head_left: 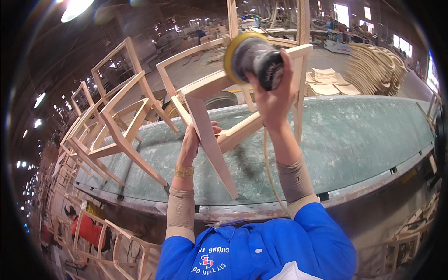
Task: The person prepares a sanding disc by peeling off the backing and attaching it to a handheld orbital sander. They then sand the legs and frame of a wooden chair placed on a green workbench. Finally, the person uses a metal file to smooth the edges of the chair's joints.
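Hands (275, 100), two, on one sander (252, 60), one chair (204, 123)

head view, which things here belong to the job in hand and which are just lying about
In use:
- round sander, in the right hand
- wooden chair frame, held by the left hand
- green-topped table
- thin hose, probably the sander's

Lying about:
- other chair frames, left
- stacked curved wooden parts
- pale panels
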Demonstrator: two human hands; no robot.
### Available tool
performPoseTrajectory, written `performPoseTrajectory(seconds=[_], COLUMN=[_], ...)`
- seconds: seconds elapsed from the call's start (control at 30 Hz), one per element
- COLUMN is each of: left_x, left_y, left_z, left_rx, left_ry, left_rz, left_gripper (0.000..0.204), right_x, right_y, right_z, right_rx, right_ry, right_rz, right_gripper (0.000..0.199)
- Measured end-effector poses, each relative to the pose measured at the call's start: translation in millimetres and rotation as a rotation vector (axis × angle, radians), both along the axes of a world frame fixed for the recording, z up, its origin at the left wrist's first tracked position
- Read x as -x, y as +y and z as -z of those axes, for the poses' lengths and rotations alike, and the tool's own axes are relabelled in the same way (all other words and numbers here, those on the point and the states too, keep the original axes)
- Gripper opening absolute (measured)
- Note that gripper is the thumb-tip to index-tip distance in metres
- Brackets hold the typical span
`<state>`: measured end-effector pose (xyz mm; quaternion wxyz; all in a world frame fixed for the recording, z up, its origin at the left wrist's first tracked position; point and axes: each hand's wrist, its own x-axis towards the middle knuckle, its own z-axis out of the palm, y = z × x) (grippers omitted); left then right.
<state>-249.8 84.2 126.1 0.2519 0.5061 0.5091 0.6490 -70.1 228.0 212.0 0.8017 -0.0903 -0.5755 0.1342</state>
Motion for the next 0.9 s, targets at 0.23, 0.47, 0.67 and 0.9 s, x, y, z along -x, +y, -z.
performPoseTrajectory(seconds=[0.23,0.47,0.67,0.9], left_x=[2.3,1.0,-5.6,-4.3], left_y=[-4.0,0.1,2.6,2.0], left_z=[2.4,-0.2,-5.9,-3.6], left_rx=[-0.004,0.005,0.033,0.015], left_ry=[0.030,0.064,0.066,0.023], left_rz=[-0.011,-0.018,-0.063,0.004], left_gripper=[0.066,0.076,0.073,0.070], right_x=[-2.8,-1.7,-1.9,-12.3], right_y=[-12.3,-11.7,-19.2,-4.1], right_z=[8.1,9.1,7.5,2.7], right_rx=[-0.069,-0.070,-0.060,-0.067], right_ry=[-0.099,-0.078,-0.180,-0.278], right_rz=[0.000,-0.022,0.013,0.064], right_gripper=[0.076,0.078,0.076,0.076])
